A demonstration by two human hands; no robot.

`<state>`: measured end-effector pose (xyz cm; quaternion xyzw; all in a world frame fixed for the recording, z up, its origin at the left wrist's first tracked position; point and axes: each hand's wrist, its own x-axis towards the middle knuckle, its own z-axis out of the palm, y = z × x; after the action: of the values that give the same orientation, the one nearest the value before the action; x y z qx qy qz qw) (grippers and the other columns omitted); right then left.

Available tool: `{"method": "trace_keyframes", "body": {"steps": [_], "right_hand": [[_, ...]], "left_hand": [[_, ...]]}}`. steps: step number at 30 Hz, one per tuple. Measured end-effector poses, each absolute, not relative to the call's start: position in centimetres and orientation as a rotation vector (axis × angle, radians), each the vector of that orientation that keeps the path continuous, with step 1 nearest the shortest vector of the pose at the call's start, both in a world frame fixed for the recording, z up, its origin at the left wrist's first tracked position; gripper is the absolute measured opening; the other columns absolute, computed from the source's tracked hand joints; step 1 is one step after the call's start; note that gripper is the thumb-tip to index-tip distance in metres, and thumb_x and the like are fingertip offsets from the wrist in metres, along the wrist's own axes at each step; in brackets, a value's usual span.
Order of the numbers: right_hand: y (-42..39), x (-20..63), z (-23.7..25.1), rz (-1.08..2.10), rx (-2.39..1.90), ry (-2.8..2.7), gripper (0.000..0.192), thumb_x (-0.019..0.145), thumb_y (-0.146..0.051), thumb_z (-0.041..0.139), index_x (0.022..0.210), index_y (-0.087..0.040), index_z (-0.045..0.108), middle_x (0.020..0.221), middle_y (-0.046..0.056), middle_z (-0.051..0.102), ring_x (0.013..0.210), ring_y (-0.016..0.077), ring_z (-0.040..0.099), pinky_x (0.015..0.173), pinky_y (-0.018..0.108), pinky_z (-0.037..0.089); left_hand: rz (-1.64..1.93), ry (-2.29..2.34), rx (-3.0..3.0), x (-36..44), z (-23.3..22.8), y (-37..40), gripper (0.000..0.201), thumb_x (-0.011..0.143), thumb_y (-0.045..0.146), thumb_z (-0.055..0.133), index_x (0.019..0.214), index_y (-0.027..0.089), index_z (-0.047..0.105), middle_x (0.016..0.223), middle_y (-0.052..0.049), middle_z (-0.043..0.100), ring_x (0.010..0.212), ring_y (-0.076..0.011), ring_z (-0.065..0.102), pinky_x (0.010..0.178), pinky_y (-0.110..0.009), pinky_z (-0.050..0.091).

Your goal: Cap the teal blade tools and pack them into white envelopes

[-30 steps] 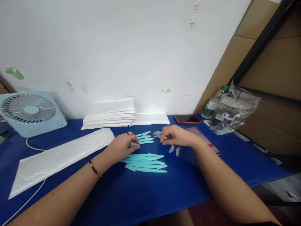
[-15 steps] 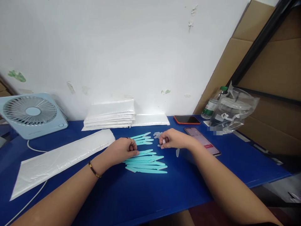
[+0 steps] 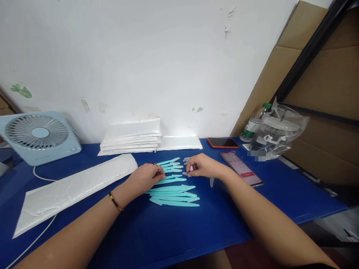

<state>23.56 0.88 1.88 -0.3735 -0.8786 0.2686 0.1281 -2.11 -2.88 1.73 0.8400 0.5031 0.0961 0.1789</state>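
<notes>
Hands (labels unreadable) pinch razors.

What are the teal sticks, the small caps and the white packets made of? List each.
Teal sticks: likely moulded plastic, matte, one even colour, thin flat shapes.
Small caps: apparently clear or frosted plastic, since the blue table shows through.
White packets: probably glossy plastic film mailers, shiny and softly wrinkled.
</notes>
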Motion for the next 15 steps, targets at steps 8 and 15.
{"method": "trace_keyframes", "body": {"steps": [8,15], "right_hand": [[1.0,22.3,1.0,0.847,-1.170,-2.436,0.025,0.064,-0.038,0.071,0.078,-0.018,0.067,0.063,-0.002,0.062,0.057,0.0107,0.055,0.052,0.020,0.040],[0.7,22.7,1.4,0.926,-1.114,-2.437,0.020,0.068,-0.029,0.067,0.084,-0.018,0.068,0.065,-0.001,0.063,0.060,0.0107,0.057,0.055,0.019,0.042]], "left_hand": [[0.264,1.477,2.298,-2.0,1.2,-2.7,0.030,0.084,0.040,0.040,0.074,0.021,0.061,0.074,-0.001,0.064,0.065,-0.0145,0.055,0.055,-0.024,0.034],[0.300,1.482,2.273,-2.0,1.6,-3.1,0.023,0.082,0.036,0.042,0.081,0.021,0.060,0.073,0.000,0.063,0.064,-0.0145,0.054,0.053,-0.024,0.034]]}}
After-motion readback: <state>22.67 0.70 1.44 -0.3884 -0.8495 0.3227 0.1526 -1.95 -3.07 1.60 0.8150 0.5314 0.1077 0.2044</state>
